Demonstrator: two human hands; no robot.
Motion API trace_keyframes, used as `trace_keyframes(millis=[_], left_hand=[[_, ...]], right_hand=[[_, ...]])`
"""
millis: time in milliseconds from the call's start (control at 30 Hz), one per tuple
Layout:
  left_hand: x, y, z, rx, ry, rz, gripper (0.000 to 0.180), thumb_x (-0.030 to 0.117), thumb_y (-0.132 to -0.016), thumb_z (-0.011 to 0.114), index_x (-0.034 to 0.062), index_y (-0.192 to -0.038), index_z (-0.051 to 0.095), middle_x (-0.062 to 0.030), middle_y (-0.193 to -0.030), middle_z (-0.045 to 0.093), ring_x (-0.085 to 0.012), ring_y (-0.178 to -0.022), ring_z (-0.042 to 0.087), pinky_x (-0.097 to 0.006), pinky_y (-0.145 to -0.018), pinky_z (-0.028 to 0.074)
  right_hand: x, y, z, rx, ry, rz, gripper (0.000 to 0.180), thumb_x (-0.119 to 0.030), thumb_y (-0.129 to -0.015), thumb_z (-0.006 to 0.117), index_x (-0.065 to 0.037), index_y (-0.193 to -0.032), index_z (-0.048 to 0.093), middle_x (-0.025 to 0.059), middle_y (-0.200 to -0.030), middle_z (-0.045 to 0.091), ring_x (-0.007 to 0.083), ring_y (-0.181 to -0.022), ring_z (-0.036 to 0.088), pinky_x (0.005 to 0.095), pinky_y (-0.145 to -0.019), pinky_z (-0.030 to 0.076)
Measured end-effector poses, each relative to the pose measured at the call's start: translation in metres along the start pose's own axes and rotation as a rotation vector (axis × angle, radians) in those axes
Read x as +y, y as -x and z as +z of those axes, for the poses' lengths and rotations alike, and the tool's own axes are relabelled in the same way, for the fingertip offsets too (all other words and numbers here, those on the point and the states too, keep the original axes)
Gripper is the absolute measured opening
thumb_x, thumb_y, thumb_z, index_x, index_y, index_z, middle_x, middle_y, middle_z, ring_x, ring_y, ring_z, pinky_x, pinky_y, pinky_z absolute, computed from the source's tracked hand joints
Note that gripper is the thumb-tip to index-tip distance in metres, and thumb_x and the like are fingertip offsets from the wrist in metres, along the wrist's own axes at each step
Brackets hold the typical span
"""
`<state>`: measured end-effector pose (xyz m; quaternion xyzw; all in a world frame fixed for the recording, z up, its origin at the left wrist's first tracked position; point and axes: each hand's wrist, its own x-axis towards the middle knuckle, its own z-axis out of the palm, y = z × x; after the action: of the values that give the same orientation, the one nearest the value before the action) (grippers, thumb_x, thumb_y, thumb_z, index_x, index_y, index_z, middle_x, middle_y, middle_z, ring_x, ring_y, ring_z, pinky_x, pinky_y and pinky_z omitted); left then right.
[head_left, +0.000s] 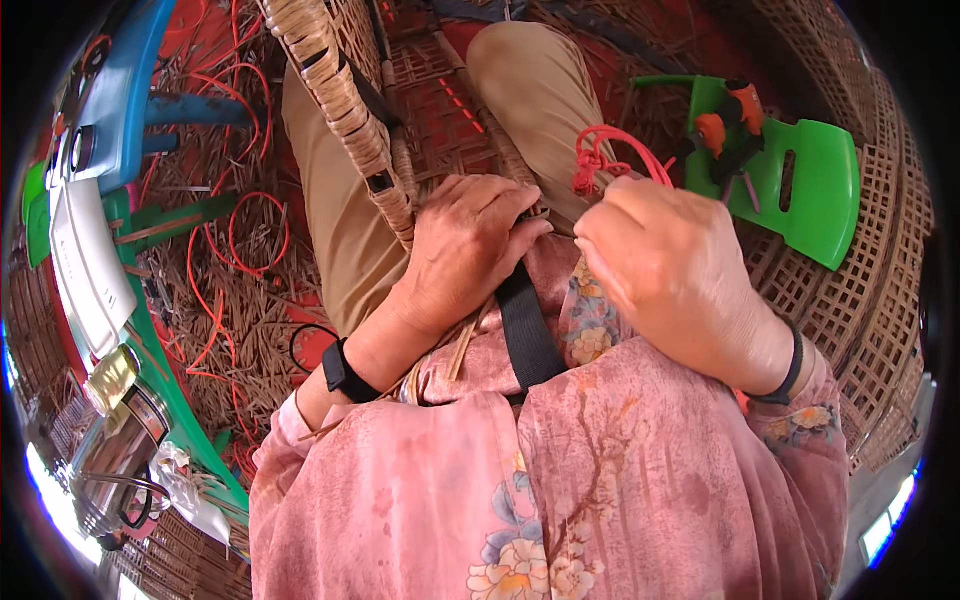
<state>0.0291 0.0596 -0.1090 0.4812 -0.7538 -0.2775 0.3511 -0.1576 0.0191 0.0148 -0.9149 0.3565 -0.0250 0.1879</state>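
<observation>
Wickerwork of tan woven strips (350, 125) between the tan cloth trouser legs (528, 85) looks light and stiff, best held by its bound rim (318, 62), the left hand (465, 245) pinching its near edge, the right hand (668, 270) curled closed, its grip hidden.

A mottled, dusty-pink cloth top (400, 500) bears cream-and-orange blossoms (512, 572), blue-grey leaves (504, 522) and thin brown branches (597, 440), worn with tan cloth trousers (535, 90), a squarish black left wristband (346, 373) and a slim black right wristband (796, 362).

This looks like a weaving workshop: strewn cane scraps (255, 325), latticework (830, 300), an orange-and-black tool (745, 108).
</observation>
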Motion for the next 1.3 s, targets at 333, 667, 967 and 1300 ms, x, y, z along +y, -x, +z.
trace_keyframes(millis=[333,667,967,1300], left_hand=[[-0.003,-0.006,0.007,-0.044,0.087,-0.172,0.017,0.012,-0.074,0.074,0.0054,-0.088,0.068,-0.0097,-0.083,0.066,-0.0306,-0.081,0.063,-0.039,-0.079,0.047],[-0.007,-0.002,0.005,-0.053,0.190,-0.181,0.013,0.005,-0.075,0.077,0.0004,-0.086,0.071,-0.0102,-0.089,0.072,-0.0251,-0.086,0.068,-0.033,-0.079,0.051],[-0.004,-0.002,0.001,-0.106,0.242,-0.245,0.019,0.003,-0.077,0.076,0.0003,-0.094,0.070,-0.0102,-0.090,0.070,-0.0204,-0.084,0.068,-0.030,-0.074,0.052],[-0.003,-0.006,0.000,-0.161,0.190,-0.327,0.023,0.010,-0.079,0.076,0.0009,-0.099,0.069,-0.0107,-0.092,0.068,-0.0210,-0.085,0.066,-0.031,-0.075,0.051]], right_hand=[[0.021,0.000,0.004,0.059,-0.113,0.094,0.008,-0.004,-0.076,0.069,-0.003,-0.078,0.061,0.0109,-0.074,0.059,0.0305,-0.067,0.061,0.0388,-0.058,0.048],[0.029,-0.001,0.005,0.109,-0.175,0.128,0.015,-0.012,-0.081,0.064,-0.002,-0.071,0.060,0.0161,-0.066,0.059,0.0361,-0.066,0.063,0.0453,-0.059,0.050],[0.030,-0.003,0.004,0.120,-0.238,0.135,0.008,-0.009,-0.078,0.065,-0.002,-0.075,0.063,0.0141,-0.073,0.064,0.0344,-0.071,0.065,0.0434,-0.063,0.052],[0.029,-0.005,0.003,0.104,-0.207,0.143,0.008,-0.010,-0.078,0.065,-0.002,-0.076,0.064,0.0142,-0.074,0.064,0.0335,-0.072,0.066,0.0424,-0.065,0.053]])
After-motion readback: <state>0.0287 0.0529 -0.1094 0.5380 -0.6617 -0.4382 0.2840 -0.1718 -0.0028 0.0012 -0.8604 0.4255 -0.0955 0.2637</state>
